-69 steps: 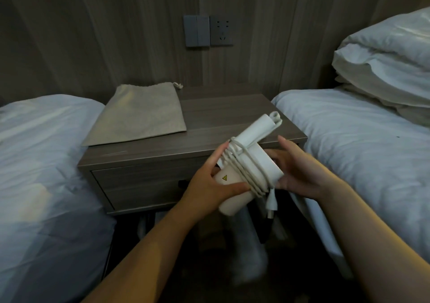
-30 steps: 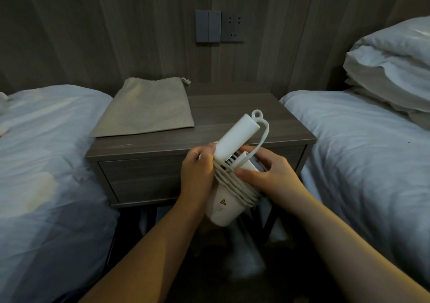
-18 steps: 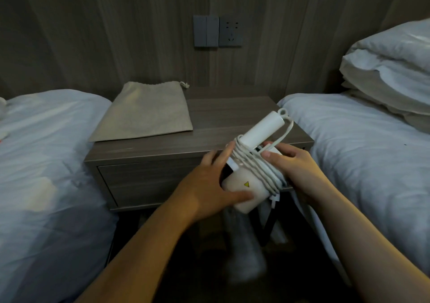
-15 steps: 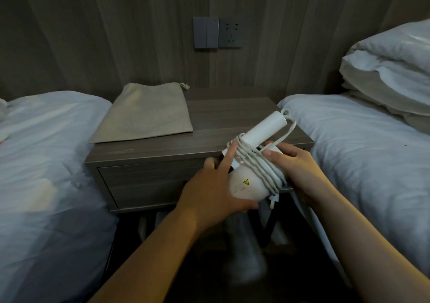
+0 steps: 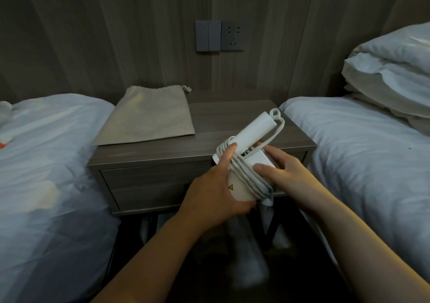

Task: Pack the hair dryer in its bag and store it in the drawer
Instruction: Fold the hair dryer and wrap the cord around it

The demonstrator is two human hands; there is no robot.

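A white hair dryer (image 5: pixel 252 137) with its white cord wound around the body is held in front of the nightstand's right front corner, handle pointing up and right. My left hand (image 5: pixel 215 192) cups its barrel from below and the left. My right hand (image 5: pixel 282 173) grips it from the right, fingers over the cord coils. A flat beige drawstring bag (image 5: pixel 149 116) lies on the left part of the wooden nightstand (image 5: pixel 232 116), apart from both hands. The drawer (image 5: pixel 149 186) in the nightstand front is closed.
White-sheeted beds flank the nightstand, left (image 5: pixel 46 163) and right (image 5: pixel 372 151), with stacked pillows (image 5: pixel 393 74) at the far right. A switch and wall socket (image 5: pixel 218 35) sit on the wood-panelled wall. Dark floor lies under the nightstand.
Both hands kept turning the dryer while holding it. It shifted slightly and the cord lies snugger around the body, with my right fingers now flat over the coils.
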